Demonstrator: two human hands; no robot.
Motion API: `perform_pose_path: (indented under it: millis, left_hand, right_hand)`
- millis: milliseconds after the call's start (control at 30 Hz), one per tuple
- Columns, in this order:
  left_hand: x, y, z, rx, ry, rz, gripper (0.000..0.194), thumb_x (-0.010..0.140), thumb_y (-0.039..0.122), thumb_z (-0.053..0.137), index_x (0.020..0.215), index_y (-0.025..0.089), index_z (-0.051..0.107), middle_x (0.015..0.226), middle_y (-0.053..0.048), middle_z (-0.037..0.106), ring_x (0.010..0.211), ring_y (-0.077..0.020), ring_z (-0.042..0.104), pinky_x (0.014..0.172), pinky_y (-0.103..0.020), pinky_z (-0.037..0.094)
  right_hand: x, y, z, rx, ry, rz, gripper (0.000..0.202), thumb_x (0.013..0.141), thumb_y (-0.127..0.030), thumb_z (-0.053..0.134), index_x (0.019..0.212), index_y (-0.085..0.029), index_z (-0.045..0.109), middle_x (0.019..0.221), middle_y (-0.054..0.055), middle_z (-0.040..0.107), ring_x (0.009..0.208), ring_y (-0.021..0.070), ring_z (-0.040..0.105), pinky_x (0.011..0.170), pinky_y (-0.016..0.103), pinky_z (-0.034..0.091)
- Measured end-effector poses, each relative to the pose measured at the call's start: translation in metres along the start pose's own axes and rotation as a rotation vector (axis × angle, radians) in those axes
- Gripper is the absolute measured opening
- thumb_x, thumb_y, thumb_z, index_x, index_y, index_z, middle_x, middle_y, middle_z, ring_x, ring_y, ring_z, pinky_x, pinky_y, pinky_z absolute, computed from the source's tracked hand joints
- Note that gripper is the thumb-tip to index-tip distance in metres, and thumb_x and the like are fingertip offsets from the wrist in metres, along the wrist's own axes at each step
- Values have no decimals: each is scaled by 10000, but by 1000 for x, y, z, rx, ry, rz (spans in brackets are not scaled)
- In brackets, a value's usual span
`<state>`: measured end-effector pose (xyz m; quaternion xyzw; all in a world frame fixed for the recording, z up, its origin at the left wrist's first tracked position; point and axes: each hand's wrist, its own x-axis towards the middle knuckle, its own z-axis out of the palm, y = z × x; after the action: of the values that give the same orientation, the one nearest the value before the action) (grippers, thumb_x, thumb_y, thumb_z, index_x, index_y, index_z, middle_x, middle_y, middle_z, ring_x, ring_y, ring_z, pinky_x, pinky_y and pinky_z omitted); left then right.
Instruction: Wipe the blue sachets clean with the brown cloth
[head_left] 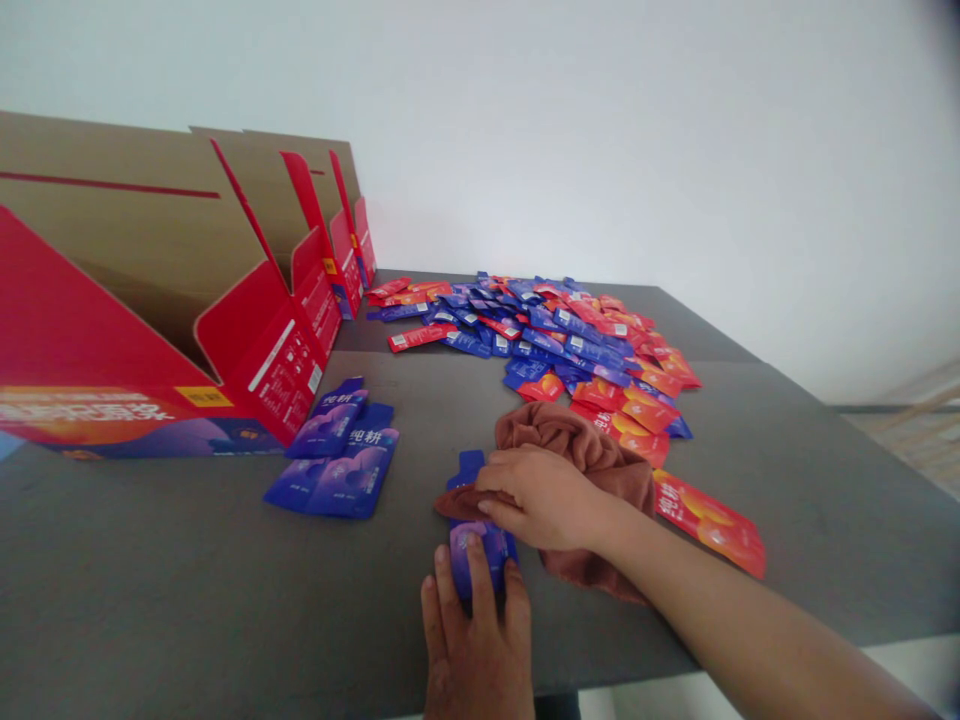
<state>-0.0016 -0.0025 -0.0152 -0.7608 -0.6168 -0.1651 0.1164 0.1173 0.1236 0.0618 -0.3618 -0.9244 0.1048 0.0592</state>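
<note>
A blue-purple pouch (480,552) lies flat on the dark grey table, its narrow top end pointing away from me. My left hand (476,625) presses on its lower part with fingers spread. My right hand (536,497) grips a brown cloth (600,455); a fold of it lies across the upper part of the pouch and covers some of it. The rest of the cloth is bunched to the right, under and behind my right hand. Just right of the cloth lies a red-orange pouch (712,522).
Open red cardboard boxes (255,365) stand in a row at the left. Beside the nearest one, several blue pouches (341,460) overlap. A wide pile of blue and red pouches (547,335) covers the back of the table (187,580), in front of a white wall.
</note>
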Motion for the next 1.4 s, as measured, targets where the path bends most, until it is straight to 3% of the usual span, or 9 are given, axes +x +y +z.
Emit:
perform_pose_path:
  millis: [467, 833, 1400]
  left_hand:
    - [0, 0, -1, 0, -8, -3, 493, 622, 243, 754, 1092, 250, 608, 1244, -151, 518, 1141, -457, 461, 899, -559, 454]
    - [2, 0, -2, -2, 6, 6, 488, 609, 259, 763, 1072, 246, 610, 1237, -142, 521, 1119, -449, 484, 877, -539, 480]
    - [-2, -1, 3, 3, 8, 11, 519, 612, 241, 758, 1102, 265, 586, 1261, -126, 487, 1144, -452, 458, 887, -565, 464]
  right_hand:
    - [-2, -2, -2, 54, -23, -99, 166, 875, -274, 461, 876, -179, 597, 813, 21, 579, 771, 142, 512, 686, 266, 323]
    - [-1, 0, 1, -8, 23, 3, 182, 885, -285, 435, 872, -185, 587, 817, 19, 583, 754, 142, 514, 654, 267, 312]
    - [-3, -1, 0, 39, 2, -85, 154, 869, -269, 459, 861, -182, 585, 813, 16, 580, 771, 143, 520, 670, 266, 325]
